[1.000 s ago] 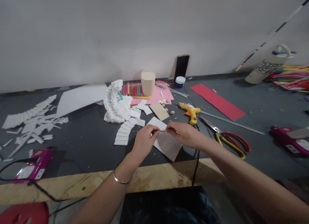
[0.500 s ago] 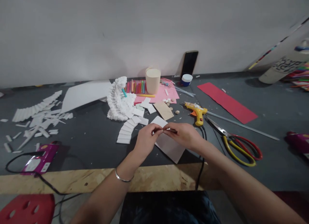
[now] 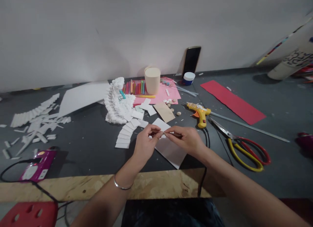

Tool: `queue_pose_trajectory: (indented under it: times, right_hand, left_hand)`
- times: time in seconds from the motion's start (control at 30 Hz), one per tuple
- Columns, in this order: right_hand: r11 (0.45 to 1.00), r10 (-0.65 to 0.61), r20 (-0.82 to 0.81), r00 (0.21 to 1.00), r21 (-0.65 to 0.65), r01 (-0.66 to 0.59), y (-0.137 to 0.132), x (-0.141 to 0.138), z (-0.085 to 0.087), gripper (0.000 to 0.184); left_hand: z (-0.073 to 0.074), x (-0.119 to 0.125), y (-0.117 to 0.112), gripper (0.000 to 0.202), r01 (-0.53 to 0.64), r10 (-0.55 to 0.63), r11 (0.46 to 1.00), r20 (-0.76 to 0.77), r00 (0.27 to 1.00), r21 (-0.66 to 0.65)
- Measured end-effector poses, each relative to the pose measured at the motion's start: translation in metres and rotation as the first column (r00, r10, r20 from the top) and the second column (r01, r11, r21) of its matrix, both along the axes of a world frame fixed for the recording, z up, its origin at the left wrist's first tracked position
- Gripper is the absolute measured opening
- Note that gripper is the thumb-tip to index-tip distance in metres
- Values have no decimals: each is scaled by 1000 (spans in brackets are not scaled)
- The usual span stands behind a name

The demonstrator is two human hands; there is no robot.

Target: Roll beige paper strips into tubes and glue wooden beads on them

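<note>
"One slim piece [image 3: 165, 133] pinched at the fingertips. How would you handle it well?"

"Lightly. The left hand [image 3: 146, 143] and the right hand [image 3: 187, 140] are together, each closed on it with thumb and finger. It's too small and too covered for me to tell what it is."

"Where exactly?"

"Above the pale sheet [image 3: 172, 153], near the middle of the front edge of the worktop [image 3: 90, 132]."

"Any advice?"

"A soft, even pinch, since something that thin could bend or snap. Wrists braced on the front edge ought to steady the fingers. Staying over the sheet is sensible too, though a pale bit dropped there might be hard to spot."

"And the glue gun [image 3: 201, 118]?"

"It lies just beyond the right hand and may be hot. I'd mind its cord [image 3: 202, 183] too, which hangs over the front edge below the right forearm."
</note>
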State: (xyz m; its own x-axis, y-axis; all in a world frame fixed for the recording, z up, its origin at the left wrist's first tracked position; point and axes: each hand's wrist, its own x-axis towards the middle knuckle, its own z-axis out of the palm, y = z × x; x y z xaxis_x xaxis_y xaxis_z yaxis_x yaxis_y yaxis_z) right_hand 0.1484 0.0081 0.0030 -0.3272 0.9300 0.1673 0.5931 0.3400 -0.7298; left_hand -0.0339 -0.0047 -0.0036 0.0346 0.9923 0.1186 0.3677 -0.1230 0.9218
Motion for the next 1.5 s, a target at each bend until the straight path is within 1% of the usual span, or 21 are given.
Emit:
queue_pose_trajectory:
  times: [0.07,0.17,0.33,0.43,0.63,0.87,1.0,1.17,1.27,1.33,1.4,1.5]
  right_hand:
    - [1000,-22,-28,999,4,22,-1,-2,-1,23]
    - [999,-42,-45,998,17,42,-2,-3,-2,24]
    - [998,-66,-51,997,20,67,-3,-4,-4,25]
    - [997,-73,-53,996,21,74,-3,-4,-6,25]
    - [999,-36,-12,999,19,36,-3,-2,-5,24]
    - [998,-62,47,997,-15,63,-2,-1,-2,24]
    - [997,-74,30,997,-33,75,-1,0,0,24]
    - [997,-34,-46,998,-72,31,0,2,1,22]
    - [992,-1,-112,994,-123,-13,1,4,0,22]
    - [985,26,-160,987,-163,-52,2,5,0,23]
    - [979,53,-200,978,-184,-91,1,5,1,25]
    - [976,71,-218,973,-185,-112,-1,4,5,25]
  left_hand:
    - [3,1,-1,10,-43,45,998,-44,998,55]
    - [7,4,-2,7,-47,62,990,-108,992,130]
    - [5,7,-3,9,-29,42,990,-91,995,137]
    - [2,7,-3,8,-31,37,993,-46,998,115]
    - [-1,5,0,7,-33,33,999,21,999,-9]
    - [-2,5,0,12,-16,18,999,64,998,-35]
    - [-2,6,2,15,-3,12,997,126,992,-71]
    - [-4,5,4,21,68,-22,984,266,964,-163]
    - [-5,4,5,24,135,-41,963,370,928,-233]
    - [-4,2,5,28,204,-50,936,463,885,-288]
    - [-2,1,5,32,286,-52,893,551,833,-347]
    - [2,-1,5,36,376,-41,830,628,777,-412]
